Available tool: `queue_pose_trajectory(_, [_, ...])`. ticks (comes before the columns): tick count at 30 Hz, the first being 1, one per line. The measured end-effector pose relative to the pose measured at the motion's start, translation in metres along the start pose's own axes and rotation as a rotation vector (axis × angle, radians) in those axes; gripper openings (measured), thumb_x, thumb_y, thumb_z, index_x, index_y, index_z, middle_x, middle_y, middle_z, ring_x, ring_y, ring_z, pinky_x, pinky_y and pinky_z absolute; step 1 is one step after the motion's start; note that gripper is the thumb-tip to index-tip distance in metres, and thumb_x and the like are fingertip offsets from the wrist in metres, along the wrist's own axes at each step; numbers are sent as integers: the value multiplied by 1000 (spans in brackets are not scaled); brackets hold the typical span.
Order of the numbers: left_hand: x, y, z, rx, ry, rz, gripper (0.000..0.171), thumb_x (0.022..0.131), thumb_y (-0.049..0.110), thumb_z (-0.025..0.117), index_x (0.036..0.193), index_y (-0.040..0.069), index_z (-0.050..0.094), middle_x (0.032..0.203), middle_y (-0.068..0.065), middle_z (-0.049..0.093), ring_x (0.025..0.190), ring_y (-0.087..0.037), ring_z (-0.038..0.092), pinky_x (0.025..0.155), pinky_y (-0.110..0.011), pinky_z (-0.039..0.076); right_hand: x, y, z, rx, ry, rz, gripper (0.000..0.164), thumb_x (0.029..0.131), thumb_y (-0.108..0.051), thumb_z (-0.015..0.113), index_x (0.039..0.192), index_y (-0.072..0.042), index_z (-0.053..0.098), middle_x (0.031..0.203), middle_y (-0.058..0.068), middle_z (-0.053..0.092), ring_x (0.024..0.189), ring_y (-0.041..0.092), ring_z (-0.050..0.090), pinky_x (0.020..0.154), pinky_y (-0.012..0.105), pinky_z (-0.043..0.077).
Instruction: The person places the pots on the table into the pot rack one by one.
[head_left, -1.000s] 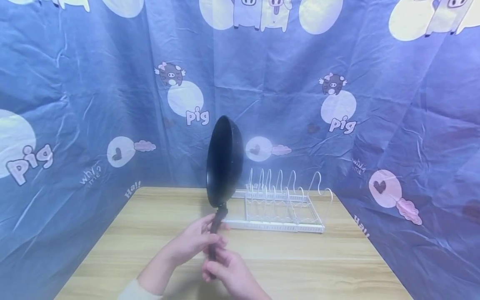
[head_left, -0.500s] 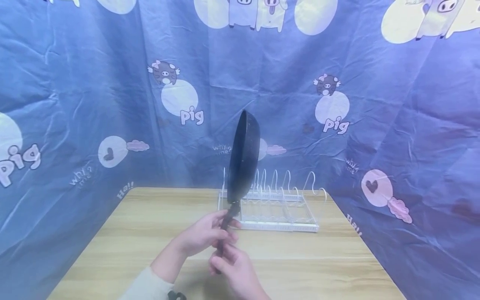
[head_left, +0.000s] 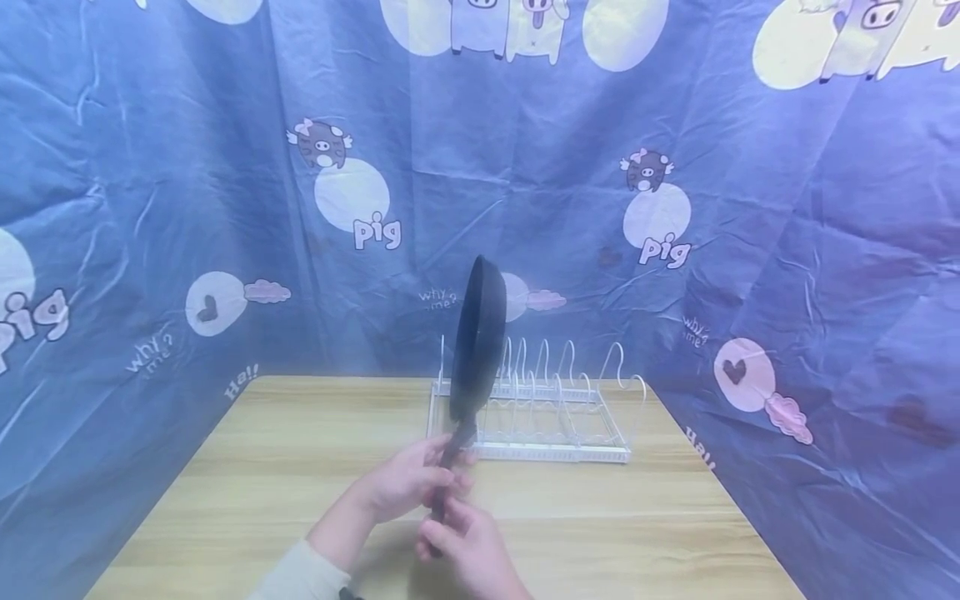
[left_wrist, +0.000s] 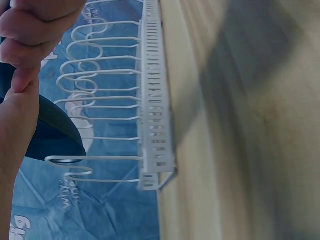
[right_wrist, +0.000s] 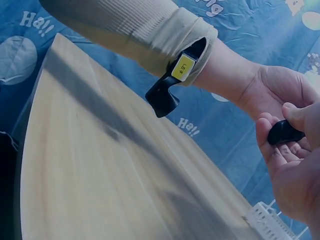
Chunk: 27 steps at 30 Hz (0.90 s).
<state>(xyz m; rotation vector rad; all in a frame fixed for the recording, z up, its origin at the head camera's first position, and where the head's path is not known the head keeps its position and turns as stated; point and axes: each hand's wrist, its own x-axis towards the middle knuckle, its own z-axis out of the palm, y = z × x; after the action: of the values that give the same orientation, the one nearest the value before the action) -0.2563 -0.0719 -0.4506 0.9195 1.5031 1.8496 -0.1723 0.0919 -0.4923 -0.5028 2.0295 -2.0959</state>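
A black frying pan (head_left: 482, 333) is held on edge above the table, its bowl up and its handle (head_left: 448, 454) slanting down toward me. My left hand (head_left: 408, 479) grips the upper part of the handle, and my right hand (head_left: 468, 537) pinches its lower end. Behind the pan stands a white wire rack (head_left: 551, 454) with several upright loops; the pan hides part of its left side. In the left wrist view the pan (left_wrist: 55, 132) shows beside the rack loops (left_wrist: 100, 90). The handle end (right_wrist: 285, 132) pokes out between the right hand's fingers in the right wrist view.
The rack sits on a light wooden table (head_left: 262, 475), toward its back edge. Blue cloth (head_left: 525, 208) printed with pigs hangs around the back and both sides. A black wrist mount (right_wrist: 167, 92) with a yellow label is on the left sleeve (right_wrist: 135, 35).
Both hands have moved the pan rightward to in front of the rack's left part. It rose slightly, then came lower over the last half second. The rack stays put while the view shifts a little.
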Motion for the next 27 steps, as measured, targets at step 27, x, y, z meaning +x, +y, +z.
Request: queue_pose_trajectory(27, [0,-39,-18,-147,124,-177,46,98,7,54,143,4,44,112,1,62,98,-12,61,97,-38,53,3,22,1,131,-16,107,50,99,-22,61,143,1,51,98,9,73,80,7,69,87,25,61])
